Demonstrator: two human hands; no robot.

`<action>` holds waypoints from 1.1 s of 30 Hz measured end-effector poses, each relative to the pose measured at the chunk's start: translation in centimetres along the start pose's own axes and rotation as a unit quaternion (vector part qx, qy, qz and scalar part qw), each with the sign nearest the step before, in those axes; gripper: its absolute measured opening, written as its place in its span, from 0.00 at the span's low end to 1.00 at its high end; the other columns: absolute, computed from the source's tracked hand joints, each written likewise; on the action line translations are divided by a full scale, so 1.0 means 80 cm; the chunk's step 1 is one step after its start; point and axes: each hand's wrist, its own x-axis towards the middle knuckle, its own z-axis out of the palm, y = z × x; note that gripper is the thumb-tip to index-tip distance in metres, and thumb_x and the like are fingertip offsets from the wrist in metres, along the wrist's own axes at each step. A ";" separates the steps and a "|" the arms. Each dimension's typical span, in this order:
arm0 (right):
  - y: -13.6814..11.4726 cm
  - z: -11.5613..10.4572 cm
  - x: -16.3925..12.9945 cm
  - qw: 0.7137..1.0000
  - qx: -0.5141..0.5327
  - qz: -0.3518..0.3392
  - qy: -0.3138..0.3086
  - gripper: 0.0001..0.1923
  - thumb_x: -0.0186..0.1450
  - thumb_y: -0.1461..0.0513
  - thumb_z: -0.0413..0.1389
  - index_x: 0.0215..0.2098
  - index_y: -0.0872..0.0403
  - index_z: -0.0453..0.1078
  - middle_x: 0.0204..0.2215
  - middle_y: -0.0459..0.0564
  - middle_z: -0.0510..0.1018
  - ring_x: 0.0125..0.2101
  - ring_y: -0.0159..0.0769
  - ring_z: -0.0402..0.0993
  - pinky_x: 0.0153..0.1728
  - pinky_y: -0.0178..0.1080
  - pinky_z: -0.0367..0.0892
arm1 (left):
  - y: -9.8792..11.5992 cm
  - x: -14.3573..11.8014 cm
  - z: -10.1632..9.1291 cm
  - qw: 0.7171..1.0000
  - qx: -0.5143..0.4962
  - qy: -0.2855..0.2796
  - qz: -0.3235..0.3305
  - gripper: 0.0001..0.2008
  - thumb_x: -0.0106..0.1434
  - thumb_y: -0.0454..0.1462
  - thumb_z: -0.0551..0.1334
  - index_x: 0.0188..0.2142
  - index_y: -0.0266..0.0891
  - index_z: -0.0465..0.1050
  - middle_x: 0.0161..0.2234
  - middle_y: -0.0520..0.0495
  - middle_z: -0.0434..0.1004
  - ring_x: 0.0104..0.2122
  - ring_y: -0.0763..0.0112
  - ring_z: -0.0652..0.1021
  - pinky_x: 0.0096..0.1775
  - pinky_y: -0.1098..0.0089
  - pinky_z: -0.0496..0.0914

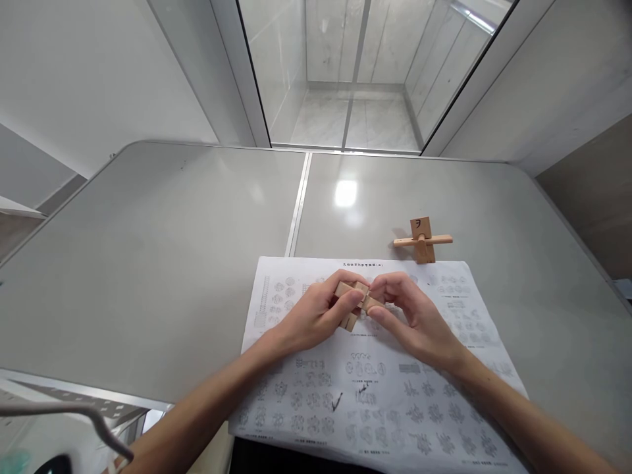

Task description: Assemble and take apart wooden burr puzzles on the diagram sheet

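Observation:
Between my two hands is a small wooden burr puzzle (349,320) made of interlocking light-brown blocks, held just above a printed sheet. My left hand (320,309) is closed around its left side, the thumb lying across the front. The fingertips and thumb of my right hand (412,316) pinch a block at the puzzle's right side. Fingers hide part of the joints. Under both hands lies the white instruction sheet (365,421), covered in small diagrams, with a few dark pen marks.
A second wooden puzzle (422,240), cross-shaped with a mark on its upper block, stands just beyond the sheet's top edge. The grey folding table (207,263) has a metal seam (299,204). Behind it is a glass door (350,112); a cable (74,409) hangs at lower left.

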 end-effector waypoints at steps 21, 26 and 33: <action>0.011 0.006 -0.003 0.989 0.112 0.096 0.015 0.13 0.81 0.48 0.47 0.54 0.46 0.61 0.19 0.35 0.62 0.20 0.32 0.58 0.24 0.35 0.60 | -0.010 0.000 0.002 0.998 -0.003 -0.045 0.046 0.39 0.57 0.49 0.78 0.62 0.43 0.63 0.31 0.56 0.69 0.26 0.75 0.67 0.27 0.72 0.65; 0.006 0.004 0.000 0.990 0.101 0.097 0.031 0.12 0.81 0.50 0.47 0.56 0.46 0.63 0.21 0.37 0.66 0.22 0.34 0.64 0.27 0.37 0.65 | -0.009 0.000 0.003 1.000 -0.014 0.000 0.023 0.34 0.60 0.46 0.77 0.60 0.44 0.65 0.30 0.57 0.70 0.25 0.76 0.69 0.27 0.73 0.67; 0.015 0.001 0.007 0.980 -0.176 0.016 0.093 0.07 0.75 0.56 0.59 0.49 0.48 0.71 0.42 0.51 0.77 0.39 0.42 0.74 0.41 0.46 0.72 | 0.001 0.005 -0.003 0.984 -0.068 0.162 -0.031 0.32 0.61 0.46 0.76 0.59 0.43 0.65 0.43 0.47 0.79 0.34 0.71 0.78 0.36 0.68 0.75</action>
